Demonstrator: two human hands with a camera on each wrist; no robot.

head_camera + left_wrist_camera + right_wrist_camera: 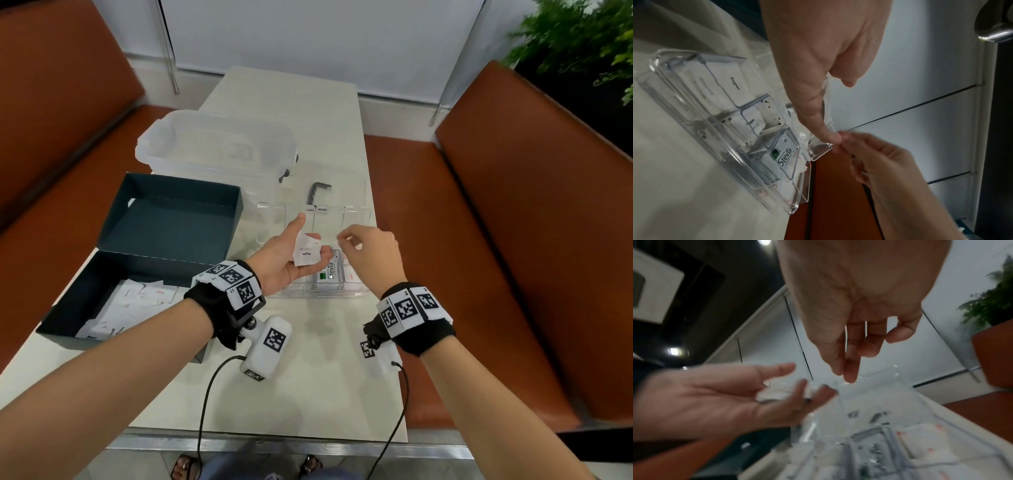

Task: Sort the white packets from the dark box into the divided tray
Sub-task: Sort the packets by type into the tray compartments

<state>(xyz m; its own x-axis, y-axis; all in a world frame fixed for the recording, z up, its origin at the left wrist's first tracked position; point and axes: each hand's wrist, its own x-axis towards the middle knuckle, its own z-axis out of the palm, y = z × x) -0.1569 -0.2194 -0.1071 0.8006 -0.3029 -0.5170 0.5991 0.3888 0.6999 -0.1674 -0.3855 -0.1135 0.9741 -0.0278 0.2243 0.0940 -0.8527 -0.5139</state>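
We see the left hand [286, 255] palm-up over the divided tray [356, 219], fingers relaxed, white packets [307, 253] resting on them. Right hand [371, 255] just beside, above the tray, fingertips pinched together; can't tell if it grips anything. Dark box [144, 260] left of the tray, more packets inside

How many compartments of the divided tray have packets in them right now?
4, side by side in one row of the divided tray: Sugar packets, pepper packets, the Stevia packet, and red-printed packets at the end. The left hand and right hand may hide others.
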